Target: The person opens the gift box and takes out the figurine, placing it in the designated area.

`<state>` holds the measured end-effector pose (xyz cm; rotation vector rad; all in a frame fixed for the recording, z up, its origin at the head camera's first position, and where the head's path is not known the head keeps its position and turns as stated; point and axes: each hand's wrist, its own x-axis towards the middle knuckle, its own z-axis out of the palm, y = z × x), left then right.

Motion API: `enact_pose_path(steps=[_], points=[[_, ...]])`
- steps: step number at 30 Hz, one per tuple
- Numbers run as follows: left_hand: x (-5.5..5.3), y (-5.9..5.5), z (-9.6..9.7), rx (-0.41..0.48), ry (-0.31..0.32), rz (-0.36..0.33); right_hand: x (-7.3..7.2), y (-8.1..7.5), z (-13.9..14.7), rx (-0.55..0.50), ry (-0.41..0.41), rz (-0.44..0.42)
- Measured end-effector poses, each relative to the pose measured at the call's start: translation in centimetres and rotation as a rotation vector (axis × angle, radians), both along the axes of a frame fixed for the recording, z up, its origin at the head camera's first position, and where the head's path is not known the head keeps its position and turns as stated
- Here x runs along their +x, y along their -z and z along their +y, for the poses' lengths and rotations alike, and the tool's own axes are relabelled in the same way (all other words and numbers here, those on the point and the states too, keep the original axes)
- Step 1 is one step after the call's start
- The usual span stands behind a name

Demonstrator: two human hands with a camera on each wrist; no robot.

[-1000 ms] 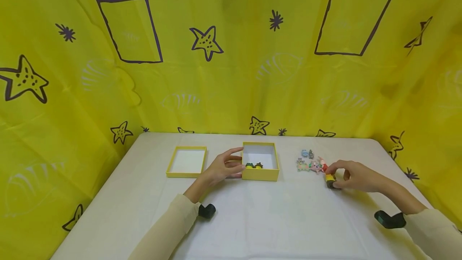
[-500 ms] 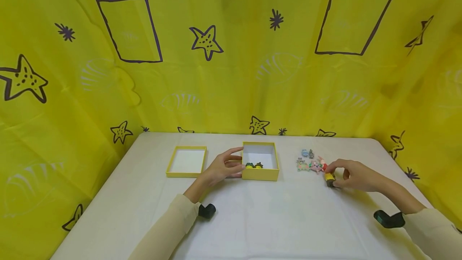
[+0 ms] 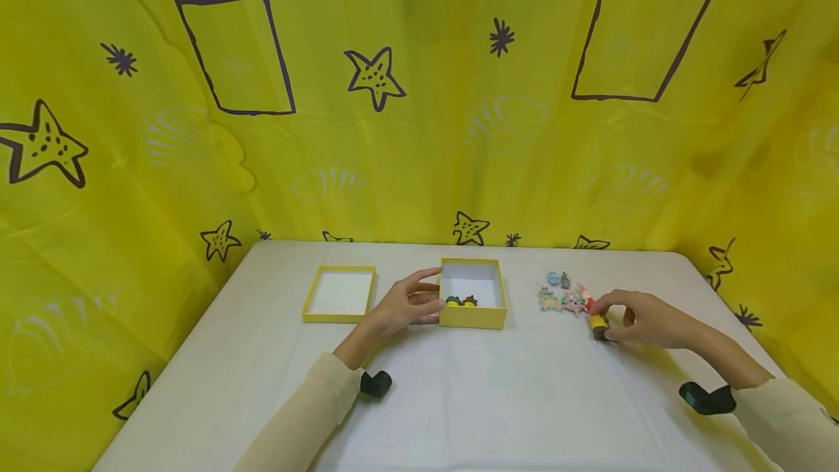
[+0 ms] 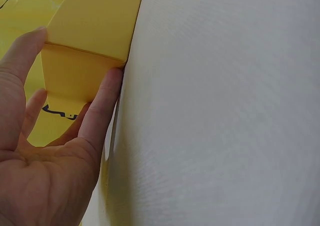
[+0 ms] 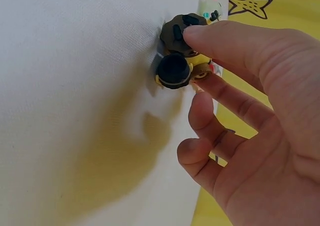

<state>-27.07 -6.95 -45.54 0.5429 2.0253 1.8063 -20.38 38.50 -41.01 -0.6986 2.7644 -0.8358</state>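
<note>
My right hand [image 3: 645,320] pinches a small toy figure [image 3: 599,327], yellow with dark brown, low over the white table. In the right wrist view the thumb lies on the figure's dark brown part [image 5: 181,35]; a black rounded part [image 5: 173,70] shows beside it. Against the left wall of a yellow open box [image 3: 473,317] rests my left hand [image 3: 401,306], its extended fingers touching the side in the left wrist view. Two toy figures [image 3: 470,301] with yellow bodies and dark tops stand inside the box, their lower parts hidden by its front wall.
Left of the left hand lies a shallow yellow-rimmed lid [image 3: 371,290] with its white inside up. Several small pastel toy figures [image 3: 550,300] sit beside a red and white one [image 3: 585,300] near the right hand. A yellow patterned curtain [image 3: 419,151] encloses the table [image 3: 511,399].
</note>
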Motion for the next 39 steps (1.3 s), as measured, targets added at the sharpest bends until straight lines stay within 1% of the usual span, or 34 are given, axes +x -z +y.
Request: enact_pose_path(steps=[8,14,19,22,26,31,39], points=[[0.0,0.0,-0.1,-0.001,0.002,-0.004,-0.1,-0.4,0.1,0.007,-0.049,-0.017],[0.1,-0.1,-0.1,-0.007,-0.004,0.001,-0.2,-1.0,0.0,0.035,-0.067,-0.055],[0.2,-0.2,-0.1,-0.005,0.000,0.008,-0.5,-1.7,0.0,0.047,-0.103,-0.053],[0.2,-0.2,-0.1,-0.005,0.001,-0.002,-0.7,-2.0,-0.1,0.049,-0.122,-0.051],[0.1,-0.2,-0.1,0.001,0.003,-0.021,-0.8,-2.6,-0.4,0.058,-0.112,-0.059],[0.1,-0.3,0.0,-0.008,-0.004,-0.021,-1.0,-3.1,-0.9,0.087,-0.083,-0.066],[0.1,-0.3,0.0,0.007,-0.004,-0.036,-1.4,-3.6,-1.7,0.078,-0.113,-0.014]])
